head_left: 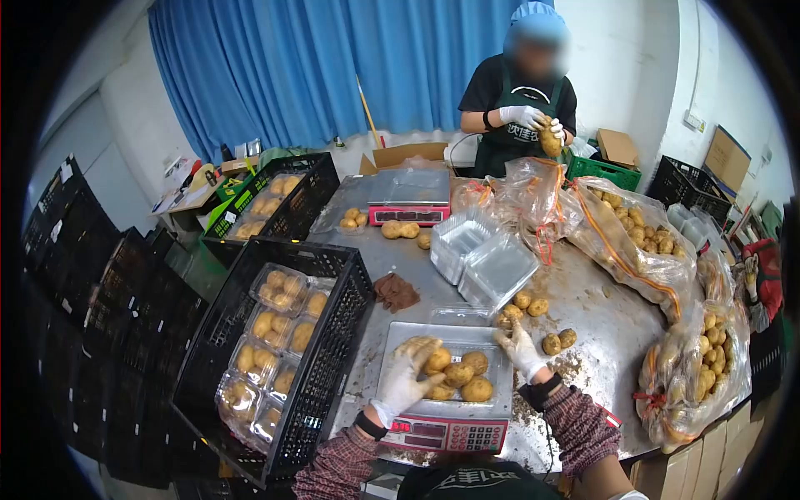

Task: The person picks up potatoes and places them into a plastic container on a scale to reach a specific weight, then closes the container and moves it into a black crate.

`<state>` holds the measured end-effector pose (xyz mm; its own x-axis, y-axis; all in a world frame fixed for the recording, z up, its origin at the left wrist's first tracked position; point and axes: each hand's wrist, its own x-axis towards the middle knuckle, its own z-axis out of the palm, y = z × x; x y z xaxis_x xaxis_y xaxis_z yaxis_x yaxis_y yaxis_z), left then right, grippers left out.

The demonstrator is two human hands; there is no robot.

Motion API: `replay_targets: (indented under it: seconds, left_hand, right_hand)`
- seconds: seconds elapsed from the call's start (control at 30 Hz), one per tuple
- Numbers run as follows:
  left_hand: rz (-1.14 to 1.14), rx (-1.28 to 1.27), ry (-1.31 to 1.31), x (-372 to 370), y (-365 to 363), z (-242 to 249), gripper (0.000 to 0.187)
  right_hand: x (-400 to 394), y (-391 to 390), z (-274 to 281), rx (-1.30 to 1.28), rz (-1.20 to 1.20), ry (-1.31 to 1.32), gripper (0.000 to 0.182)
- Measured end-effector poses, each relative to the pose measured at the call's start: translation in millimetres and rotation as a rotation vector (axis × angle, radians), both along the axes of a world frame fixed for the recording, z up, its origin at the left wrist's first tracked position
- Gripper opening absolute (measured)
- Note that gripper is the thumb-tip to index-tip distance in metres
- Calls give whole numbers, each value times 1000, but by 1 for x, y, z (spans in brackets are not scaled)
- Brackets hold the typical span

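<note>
A clear plastic tray with several potatoes (458, 374) sits on a red-and-silver scale (478, 437). My left hand (407, 377), in a white glove, lies over the tray's left side, its thumb and fingers spread beside the potatoes. Past the tray's upper right corner, my gloved right hand (522, 353) has its fingertips on a potato (507, 316); the palm side is hidden. More loose potatoes (537, 307) lie just beyond it, and a pair (559, 341) rests to its right. A stack of clear plastic containers (497, 268) stands behind the scale.
At left, a black crate (354, 304) holds packed potato boxes; another black crate (321, 177) stands behind. A brown cloth (397, 292) lies near the scale. Large plastic potato bags (621, 250) line the right. Opposite, a co-worker (521, 92) holds a potato near a second scale (408, 190).
</note>
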<state>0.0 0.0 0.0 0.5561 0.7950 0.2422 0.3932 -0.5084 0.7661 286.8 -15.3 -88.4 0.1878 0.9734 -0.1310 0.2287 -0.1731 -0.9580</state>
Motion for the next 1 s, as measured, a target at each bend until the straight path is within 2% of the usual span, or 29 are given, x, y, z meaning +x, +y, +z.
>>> replay_targets:
  seconds: [0.07, 0.1, 0.17, 0.2, 0.27, 0.37, 0.4, 0.43, 0.5, 0.53, 0.77, 0.93, 1.0]
  left_hand:
    - [-145, 380, 414, 7, -2, -9, 58]
    - [-144, 378, 401, 21, -6, -12, 58]
    - [-74, 297, 509, 26, -10, -15, 59]
    - [-72, 335, 554, 22, -5, -12, 60]
    - [-78, 381, 523, 20, -6, -23, 60]
    - [-100, 414, 473, 18, -9, -21, 60]
    - [-116, 405, 441, 19, -9, -18, 59]
    - [-121, 405, 443, 21, -6, -19, 59]
    - [-183, 305, 585, 26, 5, -20, 56]
    - [-187, 309, 586, 28, 9, -18, 56]
    - [-365, 331, 559, 26, 25, -15, 50]
    - [-377, 423, 472, 17, 25, -6, 43]
    - [-182, 289, -50, 10, 23, 0, 25]
  right_hand:
    - [-19, 4, 12, -62, -105, -116, 79]
    - [-10, 2, 14, -65, -107, -128, 79]
    - [-12, 0, 11, 18, -167, 91, 81]
    - [-19, 1, 12, 25, -171, 106, 81]
    - [-18, -8, 16, 285, -177, 124, 85]
    - [-25, -26, 48, 262, -87, 35, 82]
    - [-24, -23, 28, 373, -97, -83, 62]
    - [-25, -22, 26, 372, -101, -81, 62]
    - [-31, -19, 23, 433, 42, -207, 38]
    - [-34, -17, 25, 343, 1, -221, 26]
    - [-26, -8, 6, 371, 33, -111, 28]
    - [-19, -5, 24, 198, 141, -177, 27]
    - [-18, -6, 26, 210, 159, -95, 29]
